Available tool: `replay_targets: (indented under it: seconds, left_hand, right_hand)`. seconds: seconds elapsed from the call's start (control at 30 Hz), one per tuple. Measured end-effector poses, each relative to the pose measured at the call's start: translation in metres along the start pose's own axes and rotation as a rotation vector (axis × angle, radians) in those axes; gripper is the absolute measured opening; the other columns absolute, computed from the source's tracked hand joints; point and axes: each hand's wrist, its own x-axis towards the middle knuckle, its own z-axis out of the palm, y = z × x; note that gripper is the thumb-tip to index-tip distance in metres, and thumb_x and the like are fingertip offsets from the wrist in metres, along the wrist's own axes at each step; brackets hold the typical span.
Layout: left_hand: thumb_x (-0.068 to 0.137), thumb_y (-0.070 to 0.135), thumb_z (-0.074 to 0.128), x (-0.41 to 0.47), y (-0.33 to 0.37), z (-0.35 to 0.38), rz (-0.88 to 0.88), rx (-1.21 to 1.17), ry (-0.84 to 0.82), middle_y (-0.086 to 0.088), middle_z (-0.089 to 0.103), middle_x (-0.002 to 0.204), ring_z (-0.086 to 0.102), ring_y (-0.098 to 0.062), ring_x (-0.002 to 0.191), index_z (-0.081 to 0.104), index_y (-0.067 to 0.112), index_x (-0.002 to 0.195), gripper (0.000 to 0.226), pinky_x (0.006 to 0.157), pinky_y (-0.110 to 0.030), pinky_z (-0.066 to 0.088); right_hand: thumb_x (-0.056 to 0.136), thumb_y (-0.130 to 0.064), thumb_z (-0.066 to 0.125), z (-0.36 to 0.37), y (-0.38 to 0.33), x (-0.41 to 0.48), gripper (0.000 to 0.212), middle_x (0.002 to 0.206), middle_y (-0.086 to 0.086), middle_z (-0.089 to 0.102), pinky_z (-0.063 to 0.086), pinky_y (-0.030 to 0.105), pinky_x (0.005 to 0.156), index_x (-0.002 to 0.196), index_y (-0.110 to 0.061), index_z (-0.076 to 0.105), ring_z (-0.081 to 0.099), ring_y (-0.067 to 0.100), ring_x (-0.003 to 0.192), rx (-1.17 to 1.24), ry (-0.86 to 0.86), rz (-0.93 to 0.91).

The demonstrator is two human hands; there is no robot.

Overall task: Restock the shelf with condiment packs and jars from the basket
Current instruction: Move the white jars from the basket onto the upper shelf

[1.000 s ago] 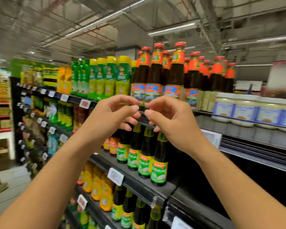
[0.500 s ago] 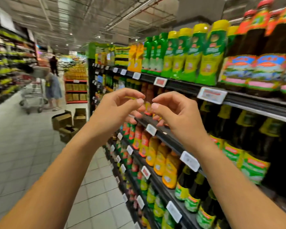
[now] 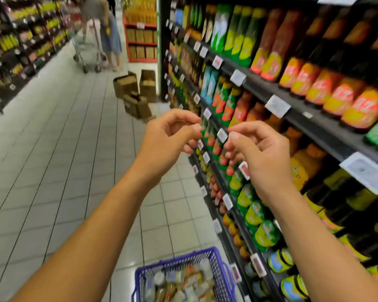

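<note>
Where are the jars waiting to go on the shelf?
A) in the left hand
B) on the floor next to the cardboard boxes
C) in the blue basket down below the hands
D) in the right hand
C: the blue basket at the bottom of the view is full of jars, while the left hand and the right hand hold no jar.

The left hand [image 3: 168, 136] and right hand [image 3: 260, 149] are raised side by side, near but apart, fingers curled, thumbs close to forefingers, holding nothing.
</note>
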Motion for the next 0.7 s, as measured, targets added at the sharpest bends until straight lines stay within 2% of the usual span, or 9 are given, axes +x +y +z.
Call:
replay_targets:
  seconds: [0.1,0.2,0.3,0.43,0.57,0.7]
  left_hand:
    - [0.091,-0.003,0.062,-0.013,-0.055,-0.009,-0.091,0.0,0.032,0.003,0.067,0.07,0.06,-0.015,0.067,0.065,0.012,0.093,0.016,0.06,-0.026,0.051]
    - [0.092,0.0,0.062,-0.03,-0.112,-0.013,-0.202,0.023,0.049,0.004,0.068,0.072,0.062,-0.015,0.069,0.066,0.014,0.094,0.015,0.063,-0.028,0.053]
    - [0.091,0.0,0.063,-0.049,-0.165,-0.014,-0.32,0.038,0.079,0.005,0.067,0.071,0.062,-0.013,0.067,0.066,0.017,0.093,0.017,0.062,-0.027,0.052]
    - [0.092,0.004,0.064,-0.075,-0.232,-0.016,-0.453,0.054,0.101,0.006,0.068,0.07,0.063,-0.011,0.068,0.066,0.02,0.093,0.016,0.061,-0.024,0.051]
    - [0.093,0.008,0.063,-0.103,-0.296,-0.016,-0.562,0.081,0.107,0.007,0.07,0.073,0.066,-0.01,0.071,0.067,0.022,0.095,0.015,0.063,-0.023,0.052]
    - [0.093,0.008,0.062,-0.135,-0.36,-0.013,-0.685,0.088,0.11,0.004,0.07,0.072,0.066,-0.009,0.069,0.068,0.02,0.097,0.014,0.061,-0.022,0.051]
  right_hand:
    - [0.092,0.002,0.061,0.007,0.057,-0.016,0.013,0.062,-0.001,0.067,0.049,0.024,0.049,0.087,-0.01,0.064,0.06,0.014,0.053,0.016,-0.004,0.124]
    - [0.086,-0.009,0.062,0.011,0.11,-0.038,0.003,0.062,0.0,0.066,0.048,0.027,0.046,0.089,-0.009,0.063,0.058,0.016,0.053,0.033,-0.01,0.251]
    - [0.088,-0.01,0.062,0.011,0.162,-0.061,0.002,0.062,-0.001,0.067,0.047,0.021,0.048,0.089,-0.009,0.064,0.059,0.011,0.052,0.027,-0.007,0.365]
    - [0.083,-0.017,0.063,0.007,0.227,-0.094,0.007,0.061,-0.001,0.067,0.048,0.024,0.049,0.087,-0.012,0.065,0.059,0.014,0.053,0.017,0.009,0.524]
    - [0.092,-0.007,0.062,-0.008,0.288,-0.132,0.008,0.061,-0.002,0.067,0.049,0.022,0.049,0.087,-0.011,0.067,0.061,0.012,0.053,-0.047,0.021,0.643]
    - [0.094,-0.007,0.063,-0.027,0.346,-0.176,0.014,0.06,-0.004,0.068,0.05,0.02,0.048,0.084,-0.015,0.068,0.061,0.009,0.053,-0.138,0.027,0.787]
